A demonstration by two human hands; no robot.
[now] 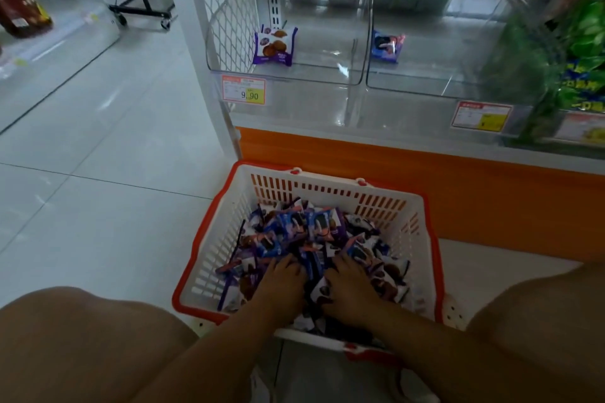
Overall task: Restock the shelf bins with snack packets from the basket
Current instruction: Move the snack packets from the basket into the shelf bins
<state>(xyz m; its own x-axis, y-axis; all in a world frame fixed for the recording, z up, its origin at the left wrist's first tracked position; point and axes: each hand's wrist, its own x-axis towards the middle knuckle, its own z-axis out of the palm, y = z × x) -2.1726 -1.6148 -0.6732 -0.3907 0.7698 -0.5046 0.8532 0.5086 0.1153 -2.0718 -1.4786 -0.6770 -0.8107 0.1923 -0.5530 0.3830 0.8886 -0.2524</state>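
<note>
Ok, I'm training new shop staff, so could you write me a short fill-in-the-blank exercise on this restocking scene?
1. The left hand and right hand both reach into the ____ on the floor.
2. The right bin holds only ____ blue packet.
3. The price tag under the left bin reads ____.

Missing words: basket; one; 9.90.

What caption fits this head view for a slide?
Left hand and right hand reach among snack packets in the basket below clear shelf bins.
</note>
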